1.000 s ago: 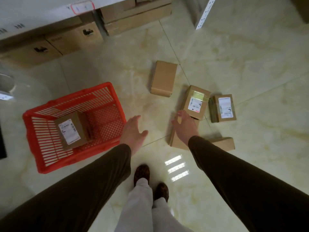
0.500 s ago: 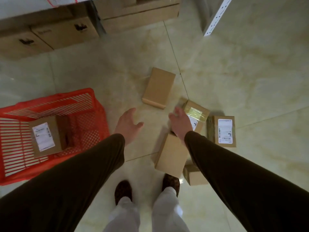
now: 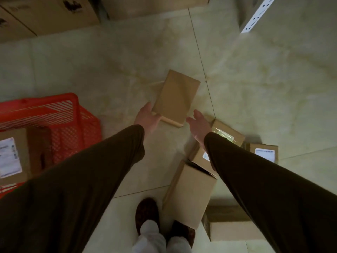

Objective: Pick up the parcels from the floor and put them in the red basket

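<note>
A plain brown parcel [image 3: 175, 97] lies flat on the floor ahead of me. My left hand [image 3: 147, 118] touches its near left corner with fingers spread. My right hand [image 3: 199, 126] hovers open just right of its near edge, holding nothing. The red basket [image 3: 76, 114] stands at the left with one labelled parcel [image 3: 16, 157] inside. Several more parcels lie at the right: a taped one [image 3: 228, 134], a labelled one [image 3: 264, 152], a larger plain box [image 3: 191, 194] near my feet and another [image 3: 229, 225] beside it.
Large cardboard cartons [image 3: 49, 13] line the far edge under a shelf. A white perforated shelf post [image 3: 255, 17] stands at the upper right. My shoes [image 3: 147, 210] are on the tiles below the parcels. Open floor stretches to the right.
I have stepped forward and both hands have reached ahead to the plain parcel. My right hand left the box near my feet, which now lies on the floor; the basket shifted left in view.
</note>
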`<state>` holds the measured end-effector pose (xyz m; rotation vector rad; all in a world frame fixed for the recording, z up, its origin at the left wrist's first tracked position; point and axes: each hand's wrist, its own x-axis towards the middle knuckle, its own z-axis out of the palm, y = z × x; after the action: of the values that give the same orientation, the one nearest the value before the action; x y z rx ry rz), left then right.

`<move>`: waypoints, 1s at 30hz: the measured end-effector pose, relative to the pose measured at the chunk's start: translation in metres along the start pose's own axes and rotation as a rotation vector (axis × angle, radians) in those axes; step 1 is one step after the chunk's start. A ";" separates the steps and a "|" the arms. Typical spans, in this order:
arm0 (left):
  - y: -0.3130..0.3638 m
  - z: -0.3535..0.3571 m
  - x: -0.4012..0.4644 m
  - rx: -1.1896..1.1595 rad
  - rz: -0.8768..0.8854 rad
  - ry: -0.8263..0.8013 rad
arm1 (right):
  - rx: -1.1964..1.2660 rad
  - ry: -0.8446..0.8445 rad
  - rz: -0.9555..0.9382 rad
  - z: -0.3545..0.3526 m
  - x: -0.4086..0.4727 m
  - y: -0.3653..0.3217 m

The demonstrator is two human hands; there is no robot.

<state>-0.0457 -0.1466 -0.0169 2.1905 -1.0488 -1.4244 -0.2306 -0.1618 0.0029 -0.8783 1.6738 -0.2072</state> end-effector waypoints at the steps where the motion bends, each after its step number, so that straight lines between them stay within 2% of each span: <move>1: -0.001 0.002 0.009 -0.024 -0.028 -0.003 | 0.004 -0.007 0.014 0.002 0.008 0.000; 9: -0.002 0.019 0.049 -0.108 -0.103 -0.080 | -0.012 -0.083 0.069 0.013 0.035 -0.004; 12: 0.000 0.023 0.038 -0.176 -0.112 -0.043 | 0.058 -0.089 0.077 0.012 0.030 -0.008; 16: 0.006 0.018 0.001 -0.229 -0.104 -0.036 | 0.076 -0.103 0.080 0.002 0.005 -0.019; 19: 0.015 0.006 -0.033 -0.278 -0.075 0.032 | 0.079 -0.094 0.063 -0.008 -0.026 -0.030; 25: 0.027 -0.034 -0.108 -0.382 -0.038 0.122 | 0.151 -0.006 -0.051 -0.015 -0.111 -0.055; 30: 0.032 -0.070 -0.170 -0.504 -0.032 0.179 | 0.187 -0.012 -0.108 -0.006 -0.175 -0.076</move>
<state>-0.0357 -0.0534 0.1444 1.9221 -0.5225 -1.3004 -0.1958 -0.1046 0.1816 -0.8270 1.5693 -0.4248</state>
